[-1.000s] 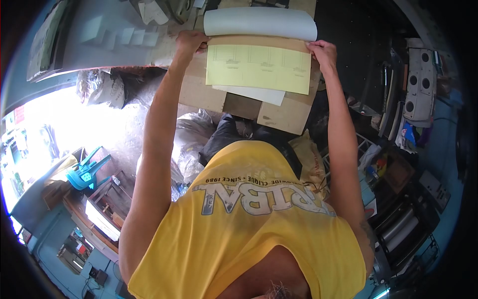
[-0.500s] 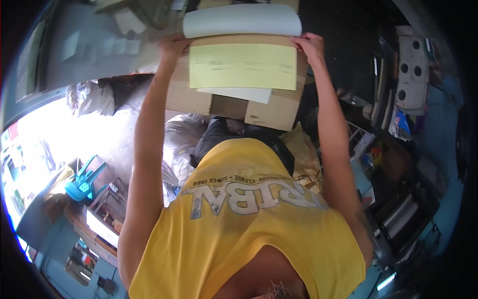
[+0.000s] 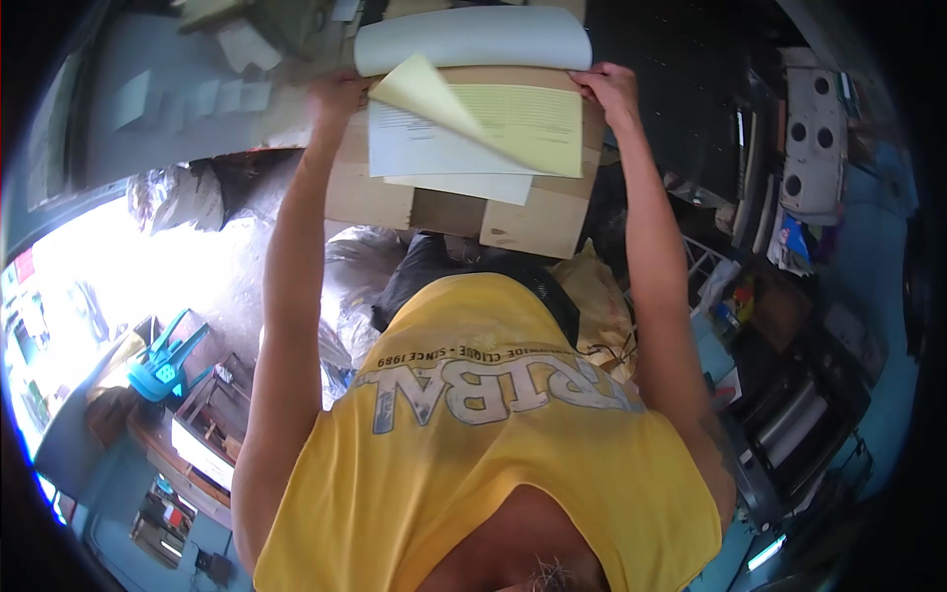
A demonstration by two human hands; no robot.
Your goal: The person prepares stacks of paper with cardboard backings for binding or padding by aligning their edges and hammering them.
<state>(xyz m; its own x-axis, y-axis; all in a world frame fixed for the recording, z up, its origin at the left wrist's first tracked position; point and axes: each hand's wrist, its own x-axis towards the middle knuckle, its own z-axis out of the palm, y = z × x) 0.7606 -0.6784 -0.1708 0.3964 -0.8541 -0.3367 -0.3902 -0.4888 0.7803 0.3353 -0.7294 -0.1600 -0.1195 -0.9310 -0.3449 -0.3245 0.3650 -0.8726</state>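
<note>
A yellow printed sheet (image 3: 541, 120) lies on a cardboard piece, its left part folded diagonally up and over. Under the fold a white printed sheet (image 3: 404, 144) shows. Above them, white paper (image 3: 473, 41) curls back in a wide roll. My left hand (image 3: 338, 96) is closed at the upper left corner of the sheets, its fingertips at the paper's edge. At the upper right corner, my right hand (image 3: 610, 87) pinches the paper edge below the roll. How many layers each hand grips is hidden.
Another white sheet (image 3: 473, 185) sticks out below, over the cardboard (image 3: 538, 222). A grey table surface (image 3: 197, 128) lies left and a dark surface (image 3: 681, 118) right. Plastic bags (image 3: 360, 281) stand near my legs. A blue plastic chair (image 3: 163, 370) is at lower left.
The yellow sheet lay flat; now its left part has flipped up and over to the right, uncovering the white printed sheet. Both hands stay at the upper corners.
</note>
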